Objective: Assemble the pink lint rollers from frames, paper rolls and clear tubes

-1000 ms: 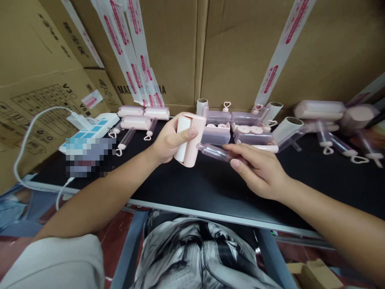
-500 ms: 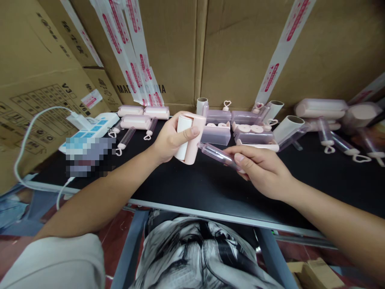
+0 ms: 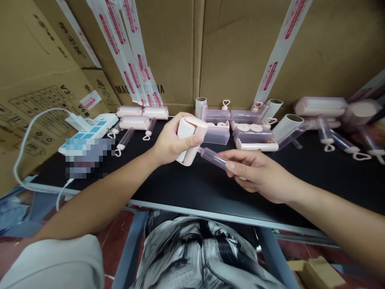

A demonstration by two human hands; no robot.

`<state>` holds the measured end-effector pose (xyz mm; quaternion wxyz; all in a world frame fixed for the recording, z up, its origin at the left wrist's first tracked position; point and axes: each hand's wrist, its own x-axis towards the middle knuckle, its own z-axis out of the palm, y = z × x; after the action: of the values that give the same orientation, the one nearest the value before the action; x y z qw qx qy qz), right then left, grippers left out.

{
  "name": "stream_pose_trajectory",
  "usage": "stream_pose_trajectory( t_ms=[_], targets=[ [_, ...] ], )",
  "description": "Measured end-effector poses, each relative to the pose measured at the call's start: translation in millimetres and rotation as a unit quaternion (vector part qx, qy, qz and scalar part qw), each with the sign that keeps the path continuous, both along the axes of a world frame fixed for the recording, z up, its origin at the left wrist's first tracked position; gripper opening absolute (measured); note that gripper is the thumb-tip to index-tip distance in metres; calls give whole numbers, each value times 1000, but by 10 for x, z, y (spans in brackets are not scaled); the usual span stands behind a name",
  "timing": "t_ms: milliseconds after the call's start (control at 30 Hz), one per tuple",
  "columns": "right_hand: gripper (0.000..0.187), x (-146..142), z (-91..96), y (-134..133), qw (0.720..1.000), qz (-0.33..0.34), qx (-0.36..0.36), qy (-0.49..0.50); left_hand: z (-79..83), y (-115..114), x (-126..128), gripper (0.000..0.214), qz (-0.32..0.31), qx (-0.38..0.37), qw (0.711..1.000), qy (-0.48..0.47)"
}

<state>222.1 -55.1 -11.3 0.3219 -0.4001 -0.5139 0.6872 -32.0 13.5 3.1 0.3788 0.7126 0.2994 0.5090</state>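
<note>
My left hand [image 3: 171, 138] is wrapped round a lint roller head [image 3: 191, 141], a pale pink case with a white roll in it, tilted above the black table. My right hand [image 3: 258, 172] grips a see-through purple handle [image 3: 213, 157]; its far end is hidden by the fingers. The handle's narrow tip meets the lower right side of the roller head; whether it sits inside cannot be made out. Just behind stand open clear purple cases with pink end discs [image 3: 217, 134] and a white adhesive roll [image 3: 288, 127].
Pink roller heads [image 3: 134, 122] and loose handles with heart-shaped ends [image 3: 124, 140] lie at the back left. More parts [image 3: 320, 107] lie at the right. A white power strip [image 3: 99, 120] with a cable is on the left. Cardboard boxes [image 3: 168, 48] wall off the back.
My left hand has tilted the roller head so its end faces up more. My right hand has shifted slightly left along with the handle.
</note>
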Motion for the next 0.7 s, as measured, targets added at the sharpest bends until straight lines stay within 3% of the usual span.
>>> stream_pose_trajectory(
  t_ms=[233,467,700],
  targets=[
    [63,-5,-6,-37,999,-17,33,-22,-26,-16,26,59,17,8,1000,15],
    [48,20,-103,-5,990,17,129,-61,-57,-45,36,60,27,15,998,46],
    [64,-9,-64,8,999,-10,40,-27,-70,-94,67,59,48,38,998,28]
  ],
)
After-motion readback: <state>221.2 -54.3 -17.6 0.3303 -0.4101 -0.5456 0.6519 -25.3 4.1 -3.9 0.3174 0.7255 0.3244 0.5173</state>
